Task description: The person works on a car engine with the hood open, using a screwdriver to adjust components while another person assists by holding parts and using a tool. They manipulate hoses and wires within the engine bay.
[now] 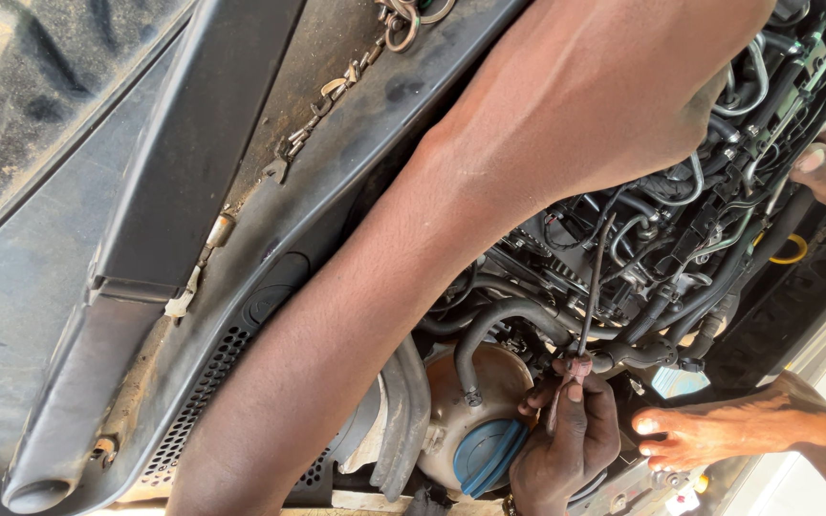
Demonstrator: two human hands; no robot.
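Right hand (566, 440) fingers are pinching a thin rod tool (593, 287), its tip entering crowded hoses (509, 320) beyond the fingertips. A blue-capped reservoir (475, 420) is crowding just beside the fingers. Left arm is reaching deep; whether its fingers are closed cannot be told, and another person's hand (719, 430) is resting near.

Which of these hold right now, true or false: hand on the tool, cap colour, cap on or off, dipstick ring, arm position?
1. The right hand grips a thin long-shafted tool. True.
2. The reservoir cap is yellow. False: it is blue.
3. The cap lies loose, off the coolant reservoir. False: it sits on the reservoir.
4. A yellow ring handle shows among the hoses on the right. True.
5. The left arm rests outside the engine bay. False: it reaches across into the hoses, and its fingers are hidden.
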